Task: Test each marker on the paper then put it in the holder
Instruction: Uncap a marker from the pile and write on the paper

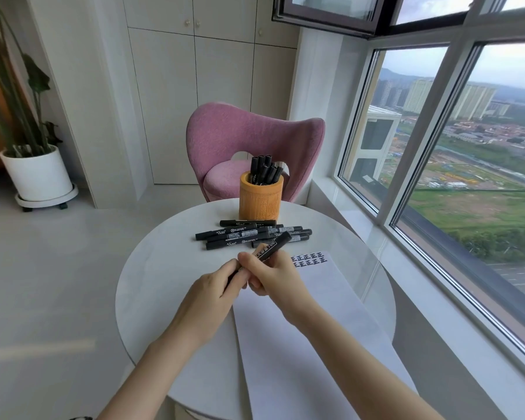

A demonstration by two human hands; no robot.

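Observation:
Both hands hold one black marker point(272, 246) above the near edge of the marker pile. My right hand point(272, 275) grips its barrel, and my left hand point(222, 283) pinches its lower end. The marker tilts up toward the far right. White paper point(309, 313) lies under my hands, with rows of black test marks point(309, 259) at its far end. Several loose black markers point(249, 234) lie on the table behind. A wooden holder point(261, 197) with several markers standing in it stands at the far edge.
The round white table point(164, 268) carries everything. A pink chair point(249, 140) stands behind it. Large windows point(452, 162) run along the right. A potted plant point(34, 168) on a wheeled base stands on the floor at far left.

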